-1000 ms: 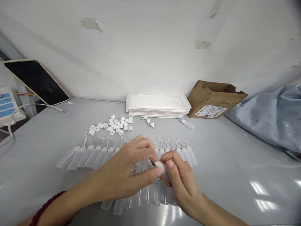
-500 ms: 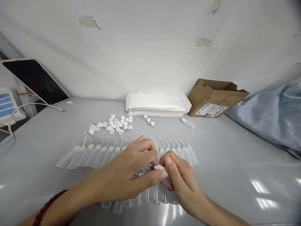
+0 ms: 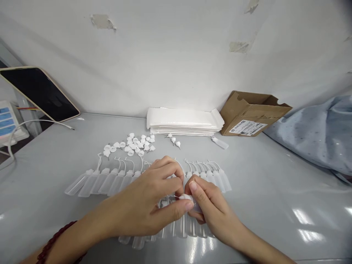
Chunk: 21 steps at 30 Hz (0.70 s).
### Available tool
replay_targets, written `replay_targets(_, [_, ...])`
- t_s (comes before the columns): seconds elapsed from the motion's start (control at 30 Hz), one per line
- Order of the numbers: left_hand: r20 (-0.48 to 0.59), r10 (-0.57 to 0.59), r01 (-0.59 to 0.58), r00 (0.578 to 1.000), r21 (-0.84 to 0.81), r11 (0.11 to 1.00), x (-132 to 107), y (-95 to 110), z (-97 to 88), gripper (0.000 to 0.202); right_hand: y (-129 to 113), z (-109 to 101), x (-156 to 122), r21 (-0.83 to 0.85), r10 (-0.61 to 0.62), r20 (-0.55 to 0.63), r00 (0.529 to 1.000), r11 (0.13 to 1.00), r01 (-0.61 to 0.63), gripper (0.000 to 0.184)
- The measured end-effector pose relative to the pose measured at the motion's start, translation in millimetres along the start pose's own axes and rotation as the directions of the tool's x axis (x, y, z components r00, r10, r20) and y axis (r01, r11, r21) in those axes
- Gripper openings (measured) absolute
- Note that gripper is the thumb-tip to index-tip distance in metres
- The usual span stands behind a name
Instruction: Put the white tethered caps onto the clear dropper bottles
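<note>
My right hand (image 3: 211,205) is closed round a small translucent squeeze bottle (image 3: 197,207), tilted with its top to the left. At that top sits a white needle-tip cap (image 3: 186,197), its thin metal needle pointing left. My left hand (image 3: 148,201) pinches this cap between thumb and fingers. Beneath and beyond both hands, translucent bottles (image 3: 110,183) with looped strap lids lie in a row. A second row of bottles (image 3: 182,226) lies nearer, partly covered by my hands. Loose needle-tip caps (image 3: 134,145) are heaped behind the far row.
A stack of white packets (image 3: 184,121) lies against the wall, beside an open cardboard box (image 3: 255,113). One bottle (image 3: 220,143) lies apart before them. A phone (image 3: 41,93) leans at left above a white cable (image 3: 55,121). Grey-blue cloth (image 3: 316,135) is at right.
Both hands stay together at the bottle and cap, with only a slight shift of the fingers. The cap and needle have moved slightly left and down.
</note>
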<state>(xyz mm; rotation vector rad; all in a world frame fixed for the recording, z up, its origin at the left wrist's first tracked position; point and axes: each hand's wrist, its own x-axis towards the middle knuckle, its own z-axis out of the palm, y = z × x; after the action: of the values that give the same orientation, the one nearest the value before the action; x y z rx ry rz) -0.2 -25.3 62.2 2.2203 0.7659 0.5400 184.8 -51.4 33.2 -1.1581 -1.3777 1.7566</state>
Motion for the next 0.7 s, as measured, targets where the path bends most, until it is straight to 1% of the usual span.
replay_targets(0.07, [0.016,0.0,0.001,1.0,-0.037,0.999,0.3,0.7,0.5,0.015,2.1,-0.6,-1.1,-0.024,-0.017,-0.012,1.0,1.0,0.017,0.041])
replay_targets(0.13, [0.032,0.003,-0.002,0.999,-0.047,0.999,0.8,1.8,-0.1,0.016,2.7,-1.5,-1.7,-0.017,-0.003,-0.002,1.0,1.0,0.003,0.041])
replay_targets(0.33, [0.047,0.051,-0.051,0.998,0.003,0.999,-0.3,2.6,-2.5,0.01,-1.8,-2.3,-0.1,0.039,0.06,0.027,0.998,0.997,-0.061,0.04])
replay_targets(0.47, [-0.007,0.067,-0.066,0.998,0.033,0.997,-1.5,1.8,-0.4,0.009,-2.4,-1.9,0.6,0.052,0.068,0.025,0.997,0.996,-0.069,0.04])
replay_targets(0.57, [-0.057,0.065,-0.063,0.996,0.028,0.998,-0.1,1.6,1.5,0.012,-1.0,-2.0,0.3,0.035,0.053,0.016,0.998,0.998,-0.054,0.041])
replay_targets(0.7, [-0.057,0.053,-0.053,0.997,0.005,0.999,1.9,1.8,2.2,0.015,1.1,-2.6,-0.2,0.044,0.049,0.026,0.998,0.998,-0.05,0.041])
